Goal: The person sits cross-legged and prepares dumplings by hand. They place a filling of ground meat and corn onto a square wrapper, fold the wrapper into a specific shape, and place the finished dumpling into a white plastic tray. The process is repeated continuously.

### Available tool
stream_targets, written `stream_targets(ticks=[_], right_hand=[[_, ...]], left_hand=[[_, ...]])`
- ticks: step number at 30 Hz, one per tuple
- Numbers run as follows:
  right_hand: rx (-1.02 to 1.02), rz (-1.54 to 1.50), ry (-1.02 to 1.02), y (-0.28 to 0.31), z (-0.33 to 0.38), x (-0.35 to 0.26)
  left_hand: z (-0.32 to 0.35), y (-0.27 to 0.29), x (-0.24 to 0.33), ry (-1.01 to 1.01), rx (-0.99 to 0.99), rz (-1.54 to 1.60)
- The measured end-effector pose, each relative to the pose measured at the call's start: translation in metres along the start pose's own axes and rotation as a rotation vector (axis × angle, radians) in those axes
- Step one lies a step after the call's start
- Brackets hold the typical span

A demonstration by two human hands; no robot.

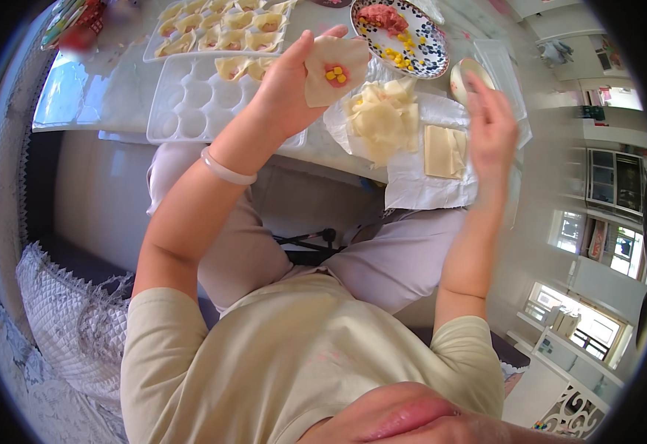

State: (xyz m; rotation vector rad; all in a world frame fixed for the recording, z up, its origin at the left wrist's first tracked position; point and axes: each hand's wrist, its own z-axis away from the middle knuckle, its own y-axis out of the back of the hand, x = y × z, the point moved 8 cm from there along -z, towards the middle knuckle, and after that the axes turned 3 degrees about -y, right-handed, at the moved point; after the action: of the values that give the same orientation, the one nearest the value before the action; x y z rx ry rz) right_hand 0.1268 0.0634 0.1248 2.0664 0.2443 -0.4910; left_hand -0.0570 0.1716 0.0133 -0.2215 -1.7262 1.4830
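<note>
My left hand [288, 85] is raised over the table's front edge. Lying across its fingers is a pale dumpling wrapper [327, 90], with pink meat and a few yellow corn kernels in its middle. At the right, my right hand [495, 129] reaches to a small white bowl [462, 83]. One finger stretches over the bowl, slightly blurred, and I see nothing held there. Between the hands sits a loose pile of wrappers [382, 118]. A neat stack of square wrappers [445, 152] rests on white paper [421, 194] nearer my right forearm.
Filled dumplings [238, 41] stand in rows in a white tray at the back left. In front is another white tray [168, 122] with round hollows. A patterned plate [430, 65] at the back holds minced meat [382, 18] and corn [401, 59]. Coloured packets [72, 26] lie far left.
</note>
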Motion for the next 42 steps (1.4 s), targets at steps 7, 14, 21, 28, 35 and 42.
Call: stream_targets(ticks=[7, 14, 21, 28, 35, 42], right_hand=[[-0.156, -0.085, 0.216, -0.069, 0.011, -0.068], [0.011, 0.030, 0.215, -0.049, 0.004, -0.015], [0.157, -0.137, 0.490, -0.074, 0.024, -0.073], [0.089, -0.238, 0.539, -0.084, 0.030, -0.079], [-0.064, -0.598, -0.005, -0.091, 0.017, -0.037], [-0.040, -0.581, -0.094, -0.091, 0.011, -0.029]], left_hand=[[0.004, -0.011, -0.001, 0.048, -0.013, 0.074], [0.001, -0.005, 0.007, 0.007, 0.018, 0.093], [0.010, -0.012, -0.001, 0.119, 0.058, 0.060], [0.006, -0.011, -0.008, 0.143, -0.074, 0.097], [0.008, -0.009, -0.024, 0.118, -0.040, -0.052], [0.011, -0.014, -0.040, 0.039, -0.240, -0.389]])
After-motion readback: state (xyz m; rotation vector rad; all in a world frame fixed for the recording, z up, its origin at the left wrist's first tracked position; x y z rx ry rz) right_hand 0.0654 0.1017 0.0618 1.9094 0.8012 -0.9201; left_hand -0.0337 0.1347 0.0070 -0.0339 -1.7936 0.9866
